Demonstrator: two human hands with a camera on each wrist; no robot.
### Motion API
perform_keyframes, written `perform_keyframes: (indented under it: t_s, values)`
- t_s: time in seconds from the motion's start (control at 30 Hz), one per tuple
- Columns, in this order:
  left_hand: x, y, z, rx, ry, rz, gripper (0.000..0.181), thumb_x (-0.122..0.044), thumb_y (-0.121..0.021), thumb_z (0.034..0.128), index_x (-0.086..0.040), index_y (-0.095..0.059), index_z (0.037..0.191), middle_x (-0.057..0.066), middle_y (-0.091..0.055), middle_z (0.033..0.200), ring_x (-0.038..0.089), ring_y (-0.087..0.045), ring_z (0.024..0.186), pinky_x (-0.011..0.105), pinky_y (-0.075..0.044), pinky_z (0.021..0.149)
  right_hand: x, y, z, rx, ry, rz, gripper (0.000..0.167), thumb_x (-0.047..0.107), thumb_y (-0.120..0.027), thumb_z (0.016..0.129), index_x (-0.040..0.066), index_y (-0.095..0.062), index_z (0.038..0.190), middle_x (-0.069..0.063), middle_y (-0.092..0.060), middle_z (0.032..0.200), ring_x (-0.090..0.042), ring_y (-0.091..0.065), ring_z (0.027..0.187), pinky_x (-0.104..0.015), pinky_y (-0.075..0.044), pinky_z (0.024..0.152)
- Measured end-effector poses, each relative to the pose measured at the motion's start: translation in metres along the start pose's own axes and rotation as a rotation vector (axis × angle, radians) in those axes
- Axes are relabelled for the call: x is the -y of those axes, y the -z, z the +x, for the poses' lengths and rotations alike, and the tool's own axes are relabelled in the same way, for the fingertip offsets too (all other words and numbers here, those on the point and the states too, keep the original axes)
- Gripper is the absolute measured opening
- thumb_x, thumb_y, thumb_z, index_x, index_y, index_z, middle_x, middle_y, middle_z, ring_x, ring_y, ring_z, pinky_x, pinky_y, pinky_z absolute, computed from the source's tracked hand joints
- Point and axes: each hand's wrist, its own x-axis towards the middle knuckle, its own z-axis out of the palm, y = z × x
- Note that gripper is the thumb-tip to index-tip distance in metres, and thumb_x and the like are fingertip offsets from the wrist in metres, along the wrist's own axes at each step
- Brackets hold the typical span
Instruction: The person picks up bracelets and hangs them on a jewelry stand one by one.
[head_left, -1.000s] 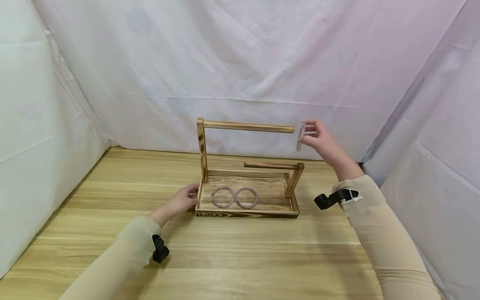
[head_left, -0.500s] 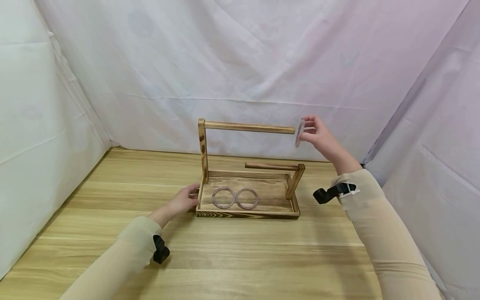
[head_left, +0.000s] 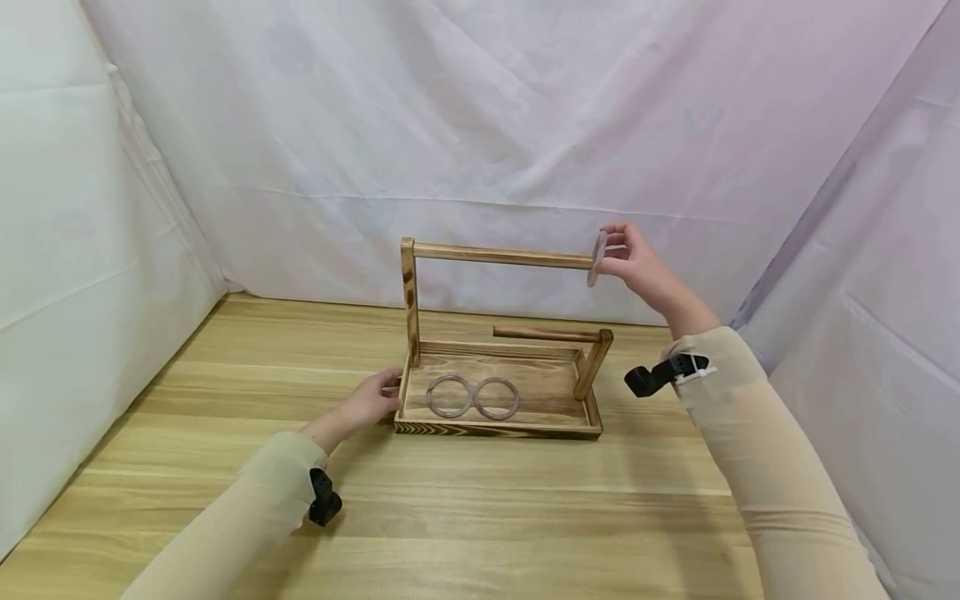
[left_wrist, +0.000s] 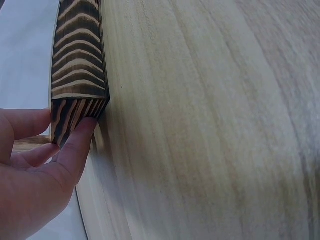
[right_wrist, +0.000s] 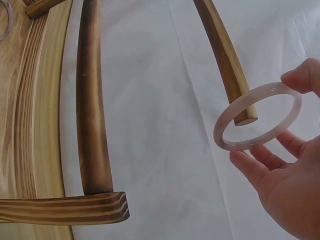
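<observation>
My right hand [head_left: 633, 267] pinches a pale pinkish bangle [right_wrist: 265, 136] between thumb and fingertips. The bangle stands roughly upright at the free end of the upper wooden bar [head_left: 502, 255]; in the right wrist view the bar's tip shows inside its opening, though how far through I cannot tell. My left hand [head_left: 370, 398] holds the left end of a wooden bangle stand [head_left: 495, 431], thumb against its end wall [left_wrist: 75, 117] and fingers by the upper edge. Two more bangles, a left one [head_left: 429, 398] and a right one [head_left: 517, 400], lie side by side in the stand's tray.
A shorter, lower bar [head_left: 547, 334] points left from the stand's right post [head_left: 594, 367]. The taller left post [head_left: 410, 304] carries the upper bar. Pale cloth [head_left: 480, 108] hangs behind the wooden table [head_left: 487, 517] and along both sides.
My right hand has brought the bangle slightly left and up, from beside the upper bar's free end to the tip itself. My left hand stays on the stand, and the two bangles stay in the tray.
</observation>
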Motion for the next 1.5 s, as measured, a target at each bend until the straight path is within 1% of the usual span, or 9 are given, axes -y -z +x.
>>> perform_keyframes:
  t_s: [0.2,0.43,0.63,0.7,0.83,0.93,1.1,1.23,1.5]
  values:
    - [-0.001,0.0,0.001,0.0,0.014,-0.013,0.058,0.006,-0.042,0.0912,0.014,-0.018,0.143,0.037,-0.031,0.14,0.048,-0.034,0.13,0.049,-0.044,0.103,0.002,0.0,0.005,-0.008,0.028,-0.007,0.049,0.007,-0.053,0.086,0.004,-0.03,0.13,-0.018,-0.035,0.128,-0.032,-0.042,0.123,-0.05,-0.034,0.105]
    - [-0.004,-0.001,0.001,0.002,0.014,-0.03,0.057,0.006,-0.042,0.0915,0.013,-0.018,0.143,0.036,-0.03,0.14,0.048,-0.034,0.13,0.048,-0.044,0.103,0.008,-0.001,0.008,0.001,0.033,-0.018,0.054,0.008,-0.053,0.085,0.004,-0.028,0.133,-0.015,-0.035,0.128,-0.032,-0.042,0.124,-0.05,-0.035,0.104]
    - [-0.005,-0.002,0.0,0.01,0.004,-0.026,0.057,0.005,-0.042,0.092,0.014,-0.017,0.143,0.037,-0.03,0.14,0.048,-0.035,0.13,0.048,-0.044,0.102,0.011,-0.002,0.009,0.015,0.038,-0.032,0.056,0.01,-0.053,0.086,0.004,-0.026,0.135,-0.019,-0.033,0.133,-0.033,-0.041,0.125,-0.051,-0.035,0.104]
    - [-0.005,-0.002,0.0,0.014,0.001,-0.031,0.058,0.006,-0.041,0.0918,0.014,-0.016,0.143,0.037,-0.03,0.14,0.048,-0.035,0.13,0.048,-0.044,0.102,0.012,-0.002,0.009,0.02,0.04,-0.04,0.056,0.009,-0.053,0.087,0.004,-0.026,0.135,-0.02,-0.032,0.134,-0.033,-0.041,0.125,-0.051,-0.036,0.103]
    - [-0.005,-0.003,0.0,0.015,0.002,-0.047,0.058,0.007,-0.041,0.0913,0.014,-0.016,0.143,0.037,-0.03,0.14,0.048,-0.035,0.13,0.048,-0.044,0.103,0.014,-0.003,0.01,0.03,0.041,-0.048,0.056,0.008,-0.052,0.086,0.004,-0.025,0.135,-0.021,-0.032,0.135,-0.031,-0.041,0.125,-0.046,-0.04,0.098]
    - [-0.004,-0.003,0.001,0.016,0.002,-0.04,0.058,0.006,-0.041,0.0914,0.014,-0.016,0.143,0.037,-0.03,0.14,0.048,-0.035,0.13,0.048,-0.044,0.102,0.016,-0.004,0.012,0.037,0.041,-0.05,0.056,0.008,-0.052,0.086,0.004,-0.025,0.135,-0.02,-0.031,0.136,-0.031,-0.041,0.125,-0.044,-0.041,0.096]
    - [-0.004,-0.003,0.001,0.024,0.005,-0.048,0.058,0.007,-0.041,0.0914,0.014,-0.015,0.143,0.037,-0.029,0.14,0.048,-0.034,0.13,0.048,-0.044,0.102,0.018,-0.006,0.014,0.049,0.035,-0.056,0.057,0.009,-0.053,0.086,0.004,-0.024,0.136,-0.02,-0.03,0.137,-0.032,-0.04,0.126,-0.048,-0.039,0.099]
    - [-0.005,-0.004,0.001,0.024,0.013,-0.053,0.058,0.007,-0.041,0.092,0.014,-0.015,0.143,0.037,-0.029,0.14,0.048,-0.035,0.13,0.049,-0.045,0.101,0.02,-0.008,0.016,0.059,0.035,-0.061,0.058,0.01,-0.053,0.086,0.005,-0.024,0.136,-0.02,-0.03,0.137,-0.031,-0.04,0.125,-0.047,-0.04,0.098]
    - [-0.004,-0.005,0.002,0.008,0.022,-0.052,0.057,0.007,-0.042,0.0918,0.013,-0.017,0.143,0.036,-0.03,0.14,0.048,-0.036,0.13,0.047,-0.046,0.1,0.024,-0.013,0.021,0.076,0.041,-0.1,0.059,0.01,-0.054,0.085,0.005,-0.025,0.136,-0.02,-0.031,0.139,-0.032,-0.038,0.125,-0.05,-0.04,0.1]
